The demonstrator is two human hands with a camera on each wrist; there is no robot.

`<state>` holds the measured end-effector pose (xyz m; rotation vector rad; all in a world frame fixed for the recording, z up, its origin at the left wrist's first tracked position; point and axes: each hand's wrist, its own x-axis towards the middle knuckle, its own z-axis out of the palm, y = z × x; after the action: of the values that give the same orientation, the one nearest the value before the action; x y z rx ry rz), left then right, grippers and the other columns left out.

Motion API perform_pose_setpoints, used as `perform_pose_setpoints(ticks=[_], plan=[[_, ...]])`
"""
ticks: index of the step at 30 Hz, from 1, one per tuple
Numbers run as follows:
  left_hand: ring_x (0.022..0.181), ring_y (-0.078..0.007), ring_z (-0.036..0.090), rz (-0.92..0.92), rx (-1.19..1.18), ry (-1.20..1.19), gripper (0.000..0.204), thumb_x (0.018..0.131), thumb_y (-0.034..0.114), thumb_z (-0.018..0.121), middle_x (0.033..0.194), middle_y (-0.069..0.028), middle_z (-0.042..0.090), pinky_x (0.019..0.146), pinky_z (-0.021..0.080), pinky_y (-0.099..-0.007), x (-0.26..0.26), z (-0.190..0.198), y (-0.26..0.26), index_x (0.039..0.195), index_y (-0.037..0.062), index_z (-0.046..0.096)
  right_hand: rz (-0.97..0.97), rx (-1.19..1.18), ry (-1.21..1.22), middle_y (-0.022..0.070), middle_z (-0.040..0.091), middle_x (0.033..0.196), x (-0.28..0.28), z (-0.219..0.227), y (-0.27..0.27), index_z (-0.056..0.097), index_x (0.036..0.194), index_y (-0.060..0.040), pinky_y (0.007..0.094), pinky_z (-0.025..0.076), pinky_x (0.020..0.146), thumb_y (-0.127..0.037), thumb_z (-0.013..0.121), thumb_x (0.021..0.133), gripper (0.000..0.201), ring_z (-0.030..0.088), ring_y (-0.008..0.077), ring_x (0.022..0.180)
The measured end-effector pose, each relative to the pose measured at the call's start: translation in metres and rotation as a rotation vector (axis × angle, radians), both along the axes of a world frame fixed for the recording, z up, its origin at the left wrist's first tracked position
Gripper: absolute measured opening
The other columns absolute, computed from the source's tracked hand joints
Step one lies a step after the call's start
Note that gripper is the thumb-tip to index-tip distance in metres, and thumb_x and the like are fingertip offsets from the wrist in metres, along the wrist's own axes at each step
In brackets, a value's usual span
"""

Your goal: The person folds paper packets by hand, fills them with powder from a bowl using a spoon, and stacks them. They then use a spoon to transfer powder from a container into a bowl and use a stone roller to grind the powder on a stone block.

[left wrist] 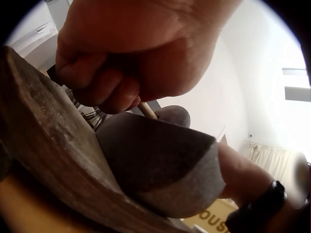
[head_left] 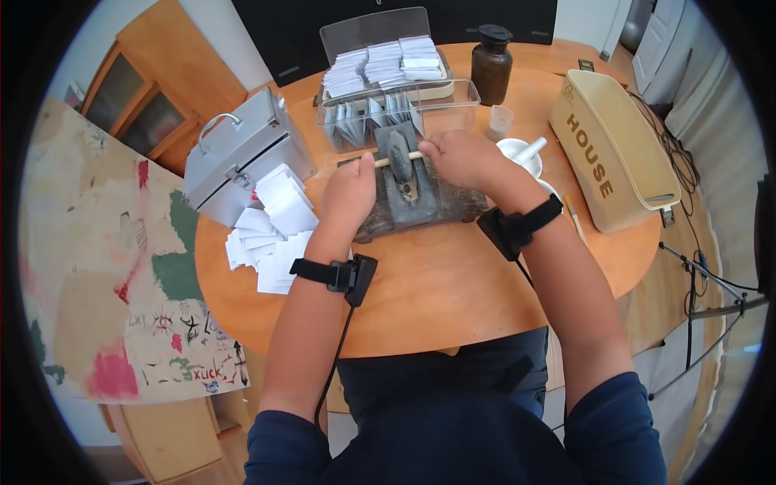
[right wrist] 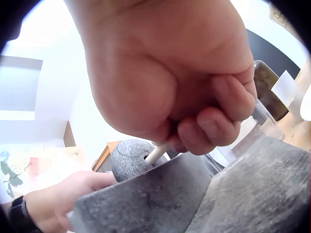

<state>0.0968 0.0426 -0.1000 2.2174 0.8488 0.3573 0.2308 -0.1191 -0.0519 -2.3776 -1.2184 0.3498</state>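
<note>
A grey stone grinding wheel (head_left: pixel 398 162) stands on edge in the slot of a boat-shaped stone trough (head_left: pixel 402 208). The trough sits on a dark, rough wooden base (head_left: pixel 370 229). Through the wheel's centre runs a pale wooden rod (head_left: pixel 382 163). My left hand (head_left: pixel 352 192) grips the rod's left end with curled fingers, and my right hand (head_left: pixel 469 162) grips its right end. Some brown material (head_left: pixel 410 192) lies in the slot at the near side of the wheel. In the right wrist view, the trough wall (right wrist: pixel 146 199) hides the wheel's lower part.
Loose white paper packets (head_left: pixel 275 242) lie left, beside a silver case (head_left: pixel 246 153). Behind the trough are clear holders (head_left: pixel 469 93) of packets and a brown bottle (head_left: pixel 491 69). At right are a small cup (head_left: pixel 500 121), white mortar (head_left: pixel 511 149), brush (head_left: pixel 573 214) and cream bin (head_left: pixel 594 182).
</note>
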Motion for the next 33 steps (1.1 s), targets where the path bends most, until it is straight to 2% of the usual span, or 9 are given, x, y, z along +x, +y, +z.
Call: perform_pose_setpoints(ticks=[3,6,10,18,20,26,27,30,33], plan=[[0.085,-0.0472,0.060,-0.030,0.026,-0.016,0.052,0.101,0.040,0.038,0.081,-0.0292,0.062,0.074,0.046,-0.0487,-0.019,0.002,-0.013,0.086,-0.0037,0.061,0.082,-0.002,-0.038,0.0202,0.069,0.097,-0.010,0.004,-0.016,0.069,0.100,-0.0055,0.0485,0.049,0.085,-0.035,0.041,0.100,0.041,0.064,0.0405,0.095],[0.085,-0.0465,0.061,-0.024,-0.010,-0.055,0.052,0.101,0.040,0.038,0.081,-0.0286,0.062,0.074,0.046,-0.0485,-0.015,-0.009,-0.010,0.086,-0.0034,0.061,0.054,-0.011,-0.057,0.0203,0.069,0.099,-0.008,0.000,-0.014,0.069,0.100,-0.0050,0.0484,0.049,0.085,-0.034,0.040,0.101,0.041,0.064,0.0401,0.095],[0.084,-0.0467,0.060,-0.010,-0.061,0.025,0.052,0.101,0.041,0.039,0.080,-0.0287,0.061,0.074,0.046,-0.0492,-0.001,0.007,-0.002,0.085,-0.0034,0.060,0.007,0.001,-0.002,0.0206,0.068,0.099,-0.002,0.001,-0.001,0.069,0.100,-0.0052,0.0489,0.049,0.085,-0.034,0.042,0.100,0.039,0.064,0.0397,0.097],[0.084,-0.0460,0.060,-0.036,0.005,-0.051,0.051,0.101,0.040,0.038,0.081,-0.0282,0.062,0.074,0.046,-0.0489,-0.011,0.009,-0.011,0.085,-0.0029,0.061,0.013,0.024,-0.019,0.0195,0.069,0.099,-0.004,-0.001,-0.008,0.068,0.099,-0.0053,0.0492,0.049,0.085,-0.034,0.041,0.100,0.040,0.064,0.0402,0.096],[0.084,-0.0467,0.060,-0.021,-0.020,0.025,0.052,0.101,0.040,0.038,0.081,-0.0284,0.062,0.073,0.046,-0.0492,-0.007,0.015,-0.010,0.085,-0.0029,0.061,0.021,0.006,0.011,0.0197,0.069,0.098,0.001,-0.005,-0.003,0.068,0.100,-0.0054,0.0492,0.049,0.084,-0.034,0.041,0.100,0.040,0.064,0.0409,0.095],[0.084,-0.0454,0.060,-0.029,-0.018,-0.049,0.052,0.102,0.041,0.037,0.081,-0.0270,0.062,0.074,0.046,-0.0495,-0.020,-0.003,-0.018,0.084,-0.0014,0.061,0.087,0.033,-0.050,0.0199,0.069,0.098,0.004,-0.015,-0.008,0.068,0.100,-0.0048,0.0495,0.049,0.084,-0.035,0.041,0.100,0.040,0.064,0.0407,0.095],[0.084,-0.0460,0.060,-0.019,0.070,-0.048,0.052,0.101,0.041,0.037,0.081,-0.0272,0.062,0.074,0.046,-0.0499,-0.016,0.008,-0.019,0.084,-0.0016,0.061,0.050,0.052,0.002,0.0203,0.068,0.100,0.003,-0.011,-0.006,0.068,0.100,-0.0045,0.0499,0.049,0.084,-0.035,0.042,0.100,0.040,0.064,0.0408,0.096],[0.084,-0.0468,0.059,-0.027,0.042,0.016,0.052,0.102,0.041,0.037,0.082,-0.0271,0.062,0.073,0.046,-0.0497,-0.014,0.021,-0.021,0.085,-0.0022,0.061,0.080,-0.009,-0.030,0.0208,0.068,0.100,0.004,-0.006,-0.006,0.068,0.100,-0.0042,0.0496,0.049,0.084,-0.035,0.042,0.100,0.040,0.063,0.0411,0.096],[0.084,-0.0464,0.060,-0.059,0.120,-0.039,0.053,0.102,0.041,0.035,0.082,-0.0264,0.063,0.073,0.046,-0.0495,-0.026,0.010,-0.027,0.084,-0.0020,0.061,0.095,-0.011,-0.001,0.0210,0.068,0.099,-0.007,0.002,-0.020,0.068,0.100,-0.0039,0.0496,0.049,0.084,-0.035,0.042,0.100,0.040,0.063,0.0413,0.095]])
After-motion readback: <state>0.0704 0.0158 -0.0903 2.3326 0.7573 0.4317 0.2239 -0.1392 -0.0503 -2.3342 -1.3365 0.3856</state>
